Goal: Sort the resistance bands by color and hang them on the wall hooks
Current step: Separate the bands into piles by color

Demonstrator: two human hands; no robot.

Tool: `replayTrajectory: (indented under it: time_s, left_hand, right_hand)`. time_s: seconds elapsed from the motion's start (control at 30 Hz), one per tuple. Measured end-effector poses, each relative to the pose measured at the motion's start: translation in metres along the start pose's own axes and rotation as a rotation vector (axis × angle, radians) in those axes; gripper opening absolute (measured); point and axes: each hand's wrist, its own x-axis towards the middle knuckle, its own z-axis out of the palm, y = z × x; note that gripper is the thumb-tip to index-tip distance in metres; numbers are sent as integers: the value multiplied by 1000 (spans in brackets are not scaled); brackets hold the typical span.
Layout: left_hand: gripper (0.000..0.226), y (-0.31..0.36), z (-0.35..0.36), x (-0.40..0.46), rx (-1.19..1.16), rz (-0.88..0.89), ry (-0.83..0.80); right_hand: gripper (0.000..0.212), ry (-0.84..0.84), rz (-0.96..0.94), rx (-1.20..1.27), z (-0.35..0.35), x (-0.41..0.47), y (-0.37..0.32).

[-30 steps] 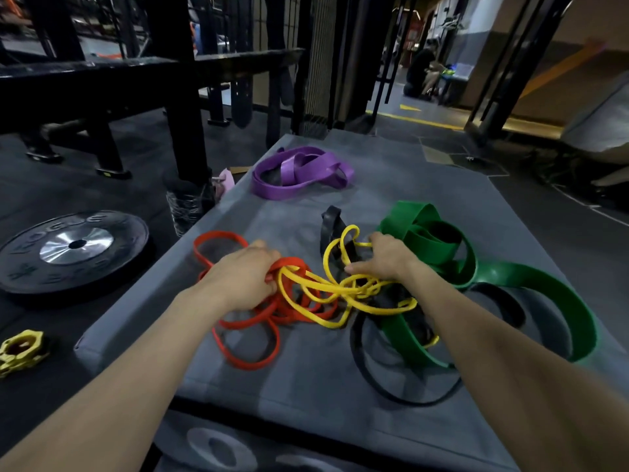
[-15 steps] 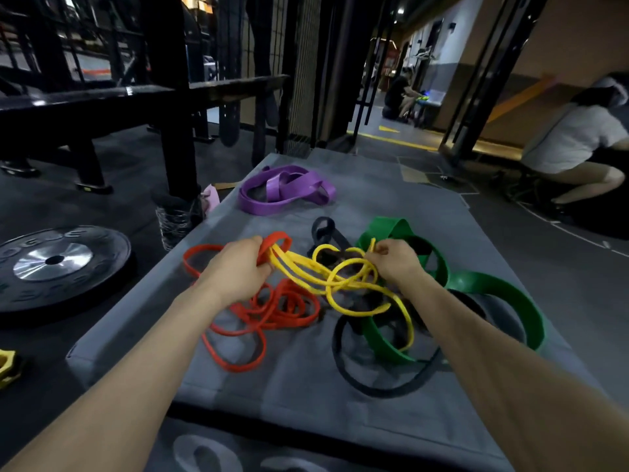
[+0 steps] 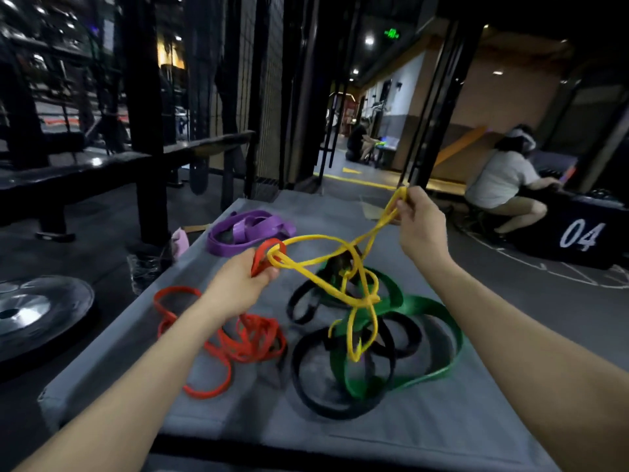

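Right hand's (image 3: 420,223) grip lifts yellow bands (image 3: 354,287); box (image 3: 575,229) reads "04".

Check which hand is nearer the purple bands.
Left. The left hand, gripping red and yellow bands, is lifted just in front of the purple bands. The right hand is raised well off to their right.

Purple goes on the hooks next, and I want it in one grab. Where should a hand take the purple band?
Grip the purple band at its raised folded middle, coming from above: it lies flat in a coiled heap on the grey mat, apart from the tangle, so one pinch probably gathers its layers.
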Motion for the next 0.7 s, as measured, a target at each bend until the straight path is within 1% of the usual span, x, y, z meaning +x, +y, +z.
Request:
replayTrajectory:
  time_s: [0.07, 0.13, 0.2, 0.27, 0.3, 0.37, 0.47, 0.5, 0.53, 0.57, 0.6, 0.63, 0.7]
  left_hand:
    - [20, 19, -3, 6, 50, 30, -42]
    - [24, 38, -6, 12, 122, 28, -56]
    - [22, 54, -9, 17, 144, 23, -75]
    - [16, 64, -12, 21, 125, 37, -105]
    - [16, 71, -16, 22, 116, 38, -114]
    - [21, 81, -24, 25, 106, 26, -109]
    - [30, 92, -39, 32, 111, 28, -98]
    - [31, 95, -43, 34, 122, 30, -107]
    - [30, 95, -46, 35, 135, 26, -124]
    - [26, 95, -49, 36, 141, 20, -143]
    - [21, 94, -50, 39, 131, 1, -155]
    - [18, 93, -51, 42, 101, -25, -157]
    - [18, 92, -52, 48, -29, -83, -145]
  right_hand:
    - [21, 27, -8, 27, -13, 4, -5]
    - [21, 30, 12, 52, -22, 8, -11]
    - [19, 31, 23, 72, -29, 13, -18]
    - [18, 17, 20, 47, -30, 19, -22]
    - [18, 20, 16, 43, -31, 23, -25]
    - [17, 61, 10, 86, -35, 31, -38]
    - [15, 188, 3, 181, -39, 47, -59]
    - [15, 183, 16, 180, -39, 50, -62]
    - [16, 131, 41, 125, -37, 52, -59]
    - [18, 33, 62, 1, -34, 52, -53]
    - [20, -99, 89, -153, -30, 49, -45]
    - [20, -232, 119, -283, -26, 45, -37]
    - [21, -411, 135, -440, -19, 38, -27]
